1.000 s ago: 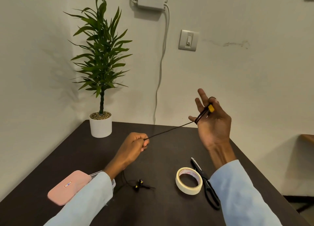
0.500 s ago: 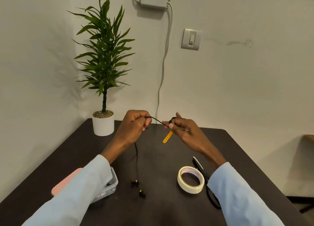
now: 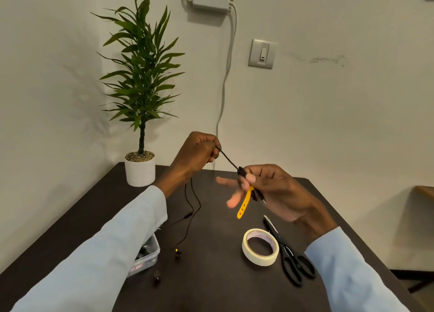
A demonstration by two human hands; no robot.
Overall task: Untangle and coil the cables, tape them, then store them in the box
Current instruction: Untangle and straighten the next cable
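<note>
A thin black earphone cable [image 3: 229, 160] runs taut between my hands above the dark table [image 3: 211, 276]. My left hand [image 3: 197, 152] pinches it in curled fingers, and two strands hang from that hand down to the earbuds [image 3: 177, 253] on the table. My right hand [image 3: 270, 189] pinches the cable's plug end between thumb and finger, its other fingers spread and blurred. A yellow strap [image 3: 244, 203] dangles from that end. A clear plastic box [image 3: 146, 256] sits under my left sleeve, partly hidden. A roll of cream tape [image 3: 260, 246] lies near my right forearm.
Black scissors [image 3: 290, 257] lie right of the tape. A potted plant [image 3: 141, 166] stands at the table's far left corner by the wall. A white adapter and its cord [image 3: 225, 76] hang on the wall behind. A small dark piece [image 3: 156, 276] lies near the box.
My left hand has risen and the right hand has dropped slightly and spread its fingers. The stretch of cable between them is longer and slanted. The camera moved closer.
</note>
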